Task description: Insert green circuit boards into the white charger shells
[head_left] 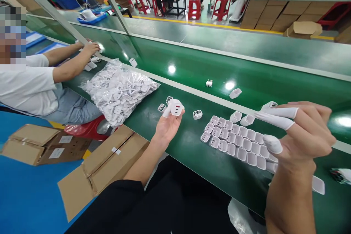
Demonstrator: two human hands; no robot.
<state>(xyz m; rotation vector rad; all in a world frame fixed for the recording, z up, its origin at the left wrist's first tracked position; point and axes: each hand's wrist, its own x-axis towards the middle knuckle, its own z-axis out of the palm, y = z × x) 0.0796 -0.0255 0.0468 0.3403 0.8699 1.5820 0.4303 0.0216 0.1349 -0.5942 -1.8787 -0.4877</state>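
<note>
My left hand [168, 128] grips a white charger housing [177, 108], its face with one red port and two dark slots turned up. White finger cots cover some fingertips of both hands. My right hand [307, 131] is raised at the right, index and middle fingers stretched out and thumb apart, with nothing visible between them. Below its fingers stand rows of open white housings [238, 141], packed together on the green bench. One white housing [269, 106] lies just behind the fingertips; whether they touch it I cannot tell. Another housing with parts inside [197, 114] stands between my hands.
A clear plastic bag [117, 91] full of small white parts lies on the left of the bench. Behind runs a green conveyor [186, 69] with scattered white pieces. At the left a co-worker's hands [90, 48] handle white parts. Cardboard boxes [109, 164] stand on the floor.
</note>
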